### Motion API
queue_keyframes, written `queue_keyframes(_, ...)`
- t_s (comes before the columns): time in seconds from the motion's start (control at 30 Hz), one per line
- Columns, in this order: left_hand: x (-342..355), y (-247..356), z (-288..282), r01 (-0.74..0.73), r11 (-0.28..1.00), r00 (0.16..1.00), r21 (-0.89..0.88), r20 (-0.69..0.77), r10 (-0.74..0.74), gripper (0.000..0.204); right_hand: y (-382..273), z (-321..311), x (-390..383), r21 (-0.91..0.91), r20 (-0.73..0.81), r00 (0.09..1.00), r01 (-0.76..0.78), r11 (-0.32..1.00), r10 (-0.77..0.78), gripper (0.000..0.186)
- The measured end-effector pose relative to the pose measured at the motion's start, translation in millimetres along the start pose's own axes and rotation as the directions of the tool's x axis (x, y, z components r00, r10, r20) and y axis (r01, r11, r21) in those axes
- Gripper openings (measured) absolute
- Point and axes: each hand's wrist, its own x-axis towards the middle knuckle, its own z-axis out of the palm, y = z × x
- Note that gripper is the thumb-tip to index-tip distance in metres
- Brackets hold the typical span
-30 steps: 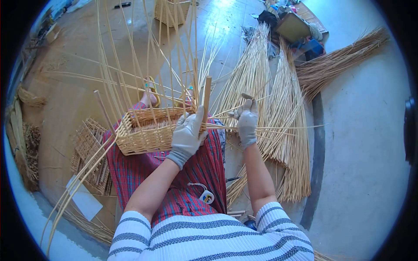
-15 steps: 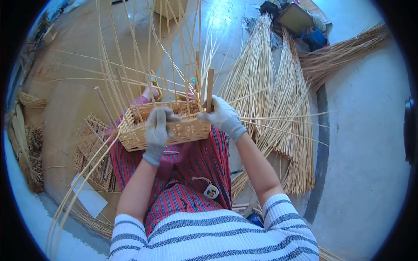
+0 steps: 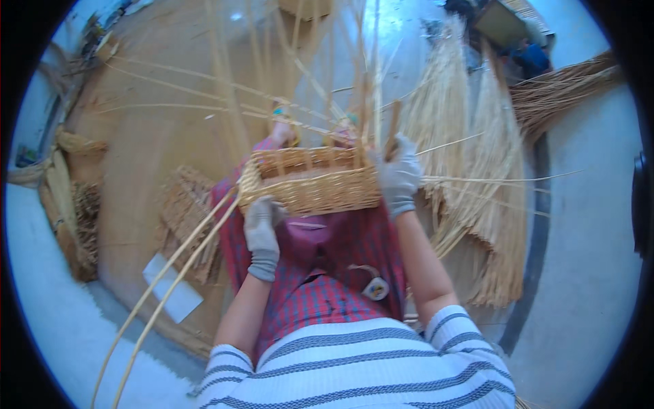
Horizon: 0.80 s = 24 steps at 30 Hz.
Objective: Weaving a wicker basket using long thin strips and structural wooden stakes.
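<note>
Spreads wide as a floor (image 3: pixel 136 153), brown and smooth to the left, grey to the right, with a dark curved band (image 3: pixel 538 204) at right. Carries two long bundles of pale canes (image 3: pixel 504 232) on the right, side by side, and a browner bundle of stems (image 3: pixel 565 95) slantwise beyond. Supports a blurred jumble (image 3: pixel 501 24) at top right. Bears flat woven pieces (image 3: pixel 184 198) at left, a white sheet (image 3: pixel 184 305) near them, and dry stalks (image 3: pixel 61 198) along the left edge. Takes both sandalled feet (image 3: pixel 283 133). Includes, nearer, a red plaid lap (image 3: pixel 327 300) under the pale woven basket (image 3: pixel 313 194), with contact unclear.
</note>
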Motion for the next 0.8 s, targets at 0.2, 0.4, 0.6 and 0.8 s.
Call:
queue_keyframes(0.2, -7, 57, -61, -0.388, 0.885, 0.902, 0.259, -0.088, 0.422, 0.035, -98, 16, -108, 0.639, 0.243, 0.84, 0.237, 0.731, -0.485, 0.013)
queue_keyframes(0.4, 4, 20, -112, -0.223, 0.958, 0.972, -0.18, 0.035, 0.233, 0.034, -190, 49, -176, 0.936, 0.119, 0.257, 0.294, 0.194, -0.959, 0.038)
queue_keyframes(0.6, 7, 56, -112, -0.248, 0.954, 0.943, 0.165, 0.268, 0.199, 0.045, -181, 45, -185, 0.908, 0.026, 0.295, 0.392, 0.146, -0.955, 0.042)
queue_keyframes(0.8, 33, 87, -15, -0.449, 0.836, 0.89, 0.316, 0.236, 0.389, 0.071, -176, 30, -179, 0.792, 0.457, -0.072, 0.486, 0.369, -0.886, 0.033)
